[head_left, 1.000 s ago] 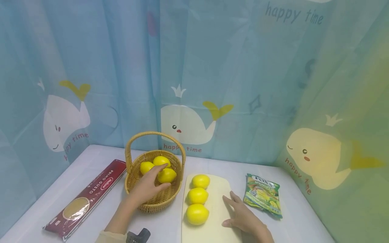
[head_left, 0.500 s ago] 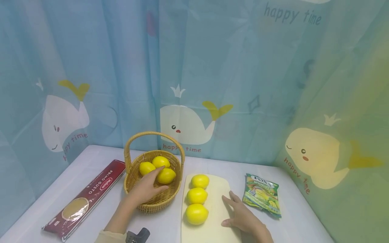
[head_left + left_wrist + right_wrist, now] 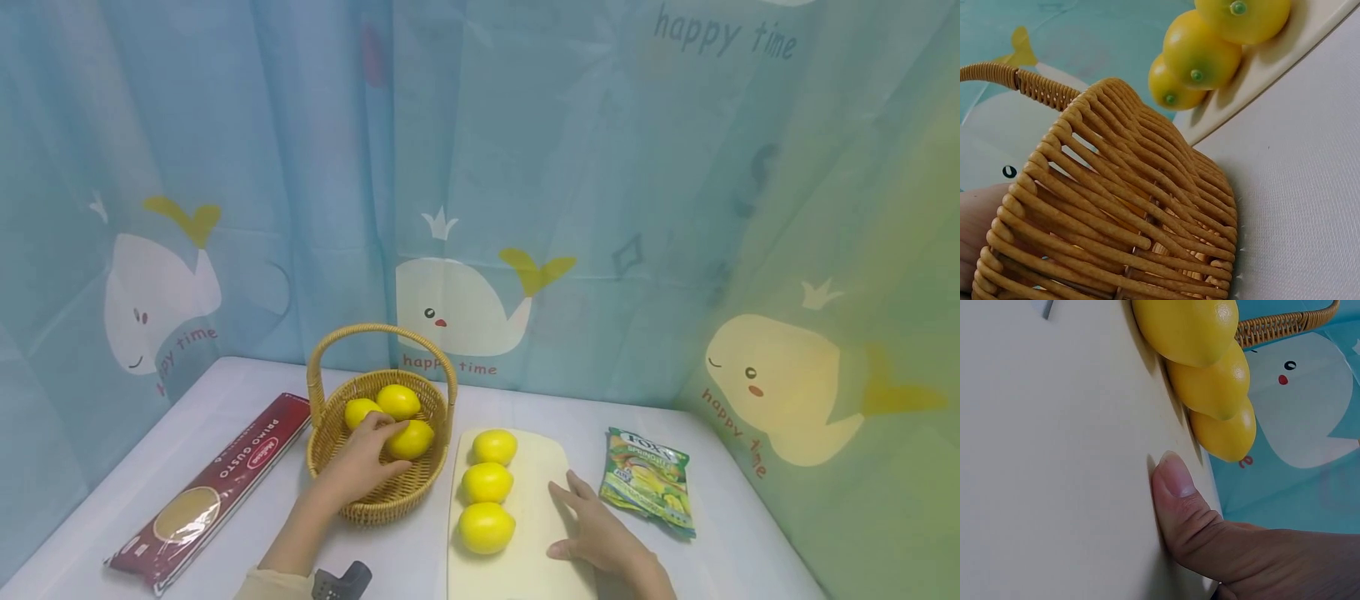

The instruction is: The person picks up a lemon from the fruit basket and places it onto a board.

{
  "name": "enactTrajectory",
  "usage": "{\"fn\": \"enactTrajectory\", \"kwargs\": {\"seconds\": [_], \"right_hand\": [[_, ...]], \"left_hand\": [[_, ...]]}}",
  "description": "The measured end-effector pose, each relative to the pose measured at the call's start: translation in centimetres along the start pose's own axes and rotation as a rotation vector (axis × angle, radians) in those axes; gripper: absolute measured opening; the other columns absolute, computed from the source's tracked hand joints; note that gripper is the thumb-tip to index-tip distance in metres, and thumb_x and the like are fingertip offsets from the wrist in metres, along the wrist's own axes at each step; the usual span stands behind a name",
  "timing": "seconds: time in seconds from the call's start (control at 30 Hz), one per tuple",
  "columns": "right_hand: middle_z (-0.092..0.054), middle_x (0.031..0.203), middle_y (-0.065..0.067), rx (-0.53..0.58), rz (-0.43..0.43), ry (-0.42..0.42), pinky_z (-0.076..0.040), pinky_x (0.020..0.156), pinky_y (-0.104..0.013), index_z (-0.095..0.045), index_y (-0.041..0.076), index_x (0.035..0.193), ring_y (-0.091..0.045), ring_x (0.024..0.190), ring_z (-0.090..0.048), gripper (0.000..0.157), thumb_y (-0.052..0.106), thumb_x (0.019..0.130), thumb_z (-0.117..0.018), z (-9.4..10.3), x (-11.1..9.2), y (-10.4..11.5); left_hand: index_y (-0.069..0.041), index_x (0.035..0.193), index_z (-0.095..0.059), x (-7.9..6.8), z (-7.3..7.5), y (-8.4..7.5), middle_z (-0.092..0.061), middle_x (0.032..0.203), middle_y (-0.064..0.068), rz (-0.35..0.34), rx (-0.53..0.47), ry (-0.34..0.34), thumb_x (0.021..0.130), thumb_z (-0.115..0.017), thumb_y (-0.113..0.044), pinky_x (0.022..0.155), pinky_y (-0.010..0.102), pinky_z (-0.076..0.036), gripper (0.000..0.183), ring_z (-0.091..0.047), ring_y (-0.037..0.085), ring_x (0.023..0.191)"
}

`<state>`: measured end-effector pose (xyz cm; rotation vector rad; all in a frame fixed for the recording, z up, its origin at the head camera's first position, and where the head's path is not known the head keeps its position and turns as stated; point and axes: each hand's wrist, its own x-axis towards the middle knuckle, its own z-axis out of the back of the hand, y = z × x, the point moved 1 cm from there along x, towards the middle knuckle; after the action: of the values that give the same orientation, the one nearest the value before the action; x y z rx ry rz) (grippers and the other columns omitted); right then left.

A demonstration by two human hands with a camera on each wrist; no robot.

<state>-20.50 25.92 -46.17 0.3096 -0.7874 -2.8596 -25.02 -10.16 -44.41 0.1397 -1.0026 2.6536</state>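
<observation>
Three yellow lemons lie inside a wicker basket [image 3: 375, 512]. My left hand [image 3: 356, 467] reaches over the basket's near rim, its fingers bent over the nearest lemon [image 3: 411, 440] and its thumb at that lemon's lower side. Behind it sit the other two lemons, one at the back [image 3: 397, 401] and one at the left [image 3: 360, 412]. In the left wrist view the basket's weave hides most of that hand. On a cream cutting board [image 3: 534, 500] three more lemons [image 3: 487, 483] stand in a row. My right hand [image 3: 600, 533] rests on the board's right side, fingers spread, thumb on its surface.
A long red pasta packet [image 3: 217, 492] lies left of the basket. Right of the board is a green candy bag [image 3: 648, 482]. The basket's tall handle [image 3: 382, 329] arches over its opening. A blue curtain [image 3: 480, 167] hangs behind the white table [image 3: 720, 550].
The left hand's fingers have bent closer onto the nearest lemon, which has shifted slightly toward the thumb. The right hand and the row on the board stay put.
</observation>
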Motion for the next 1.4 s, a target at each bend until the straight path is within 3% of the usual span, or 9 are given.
{"fn": "enactTrajectory", "kwargs": {"seconds": [0.23, 0.4, 0.57, 0.8, 0.93, 1.4], "right_hand": [[-0.021, 0.153, -0.028, -0.002, 0.0, 0.004, -0.028, 0.108, -0.063, -0.046, 0.008, 0.14, -0.05, 0.136, -0.025, 0.098, 0.043, 0.056, -0.083, -0.03, 0.0, 0.01], [-0.021, 0.152, -0.028, 0.001, 0.007, -0.005, -0.028, 0.108, -0.063, -0.046, 0.008, 0.14, -0.05, 0.136, -0.025, 0.098, 0.042, 0.056, -0.084, -0.02, -0.05, 0.02], [-0.021, 0.152, -0.029, -0.003, 0.011, -0.012, -0.029, 0.108, -0.062, -0.046, 0.007, 0.14, -0.05, 0.136, -0.026, 0.098, 0.043, 0.056, -0.084, -0.02, 0.0, 0.04], [-0.021, 0.152, -0.028, 0.0, -0.002, -0.007, -0.029, 0.108, -0.062, -0.046, 0.008, 0.14, -0.05, 0.136, -0.026, 0.098, 0.042, 0.056, -0.084, -0.06, -0.02, 0.03], [-0.021, 0.152, -0.028, 0.004, 0.002, -0.012, -0.029, 0.108, -0.062, -0.046, 0.008, 0.14, -0.05, 0.136, -0.026, 0.097, 0.042, 0.056, -0.084, -0.05, -0.08, 0.07], [-0.021, 0.152, -0.029, 0.006, 0.016, -0.013, -0.03, 0.107, -0.062, -0.046, 0.007, 0.139, -0.05, 0.135, -0.027, 0.097, 0.042, 0.057, -0.083, -0.04, -0.2, 0.14]], "left_hand": [[-0.014, 0.139, -0.048, -0.14, -0.04, 0.05, -0.047, 0.142, 0.011, -0.015, -0.026, 0.012, 0.084, -0.072, -0.023, 0.11, 0.052, -0.035, 0.061, -0.044, 0.031, 0.132], [-0.02, 0.137, -0.051, -0.24, 0.01, -0.11, -0.052, 0.126, 0.004, -0.027, 0.007, 0.015, 0.084, -0.072, -0.024, 0.102, 0.046, -0.045, 0.057, -0.053, 0.021, 0.114], [-0.018, 0.13, -0.059, -0.2, 0.02, -0.15, -0.051, 0.113, 0.001, -0.055, 0.028, 0.014, 0.083, -0.073, -0.022, 0.096, 0.044, -0.049, 0.05, -0.052, 0.016, 0.101], [-0.02, 0.132, -0.056, -0.18, -0.17, 0.02, -0.053, 0.136, 0.006, -0.036, -0.002, 0.051, 0.084, -0.071, -0.019, 0.108, 0.05, -0.038, 0.051, -0.048, 0.028, 0.128], [-0.02, 0.133, -0.054, -0.22, -0.28, 0.06, -0.053, 0.138, 0.004, -0.034, -0.007, 0.061, 0.084, -0.071, -0.019, 0.11, 0.05, -0.036, 0.052, -0.046, 0.029, 0.131], [-0.021, 0.133, -0.055, -0.18, -0.15, -0.08, -0.054, 0.118, 0.005, -0.045, 0.022, 0.077, 0.083, -0.072, -0.024, 0.098, 0.047, -0.047, 0.053, -0.054, 0.019, 0.106]]}}
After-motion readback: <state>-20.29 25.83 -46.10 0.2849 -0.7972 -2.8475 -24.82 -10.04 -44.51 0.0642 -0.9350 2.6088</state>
